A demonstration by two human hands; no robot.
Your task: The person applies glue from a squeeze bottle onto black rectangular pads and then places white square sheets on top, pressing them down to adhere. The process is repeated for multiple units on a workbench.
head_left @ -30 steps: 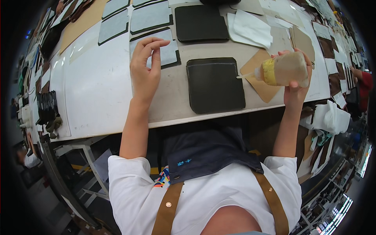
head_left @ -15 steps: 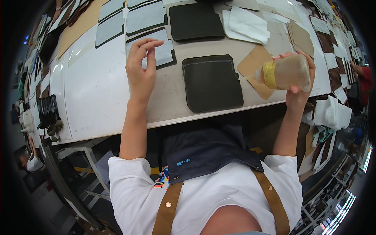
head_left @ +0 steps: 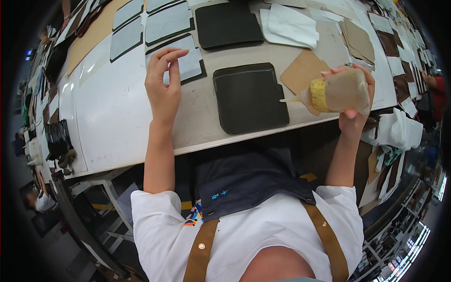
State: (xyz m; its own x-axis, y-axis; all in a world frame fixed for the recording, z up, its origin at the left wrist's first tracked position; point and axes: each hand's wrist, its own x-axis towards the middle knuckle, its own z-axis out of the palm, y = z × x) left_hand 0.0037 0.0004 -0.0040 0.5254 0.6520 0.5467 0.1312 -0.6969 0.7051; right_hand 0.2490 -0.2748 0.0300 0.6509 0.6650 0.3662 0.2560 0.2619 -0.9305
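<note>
Right fingers: I see my right hand (head_left: 353, 101) wrapped around a translucent squeeze bottle (head_left: 339, 91) with a yellow collar, thumb below and fingers over the top, clenched on it.
Bottle: it lies on its side in the air just past the table edge, its thin nozzle pointing left and ending at the right edge of the dark square panel (head_left: 250, 97).
Left fingers: my left hand (head_left: 163, 83) is released and holds nothing; the fingertips (head_left: 174, 55) rest on, or just over, a grey-faced piece (head_left: 188, 63) with a dark border.
Dark panel: flat on the worktable (head_left: 112, 127), between my two hands, near the front edge.
Beyond it: a second dark panel (head_left: 228, 24) lies further back, with a brown card sheet (head_left: 303, 70) to its right and pale folded sheets (head_left: 291, 21) behind that.
Surface: the table is pale and scuffed, with more grey pieces (head_left: 128, 30) laid in a row along the far left.
Room: a workshop floor, with table legs and clutter below the edge and cut brown and dark pieces (head_left: 390, 42) spread to the far right.
Hard to tell: whether the nozzle tip touches the panel I cannot say; the rim of the view bends and goes dark, and another person's red sleeve (head_left: 439, 91) is cut off at the right.
</note>
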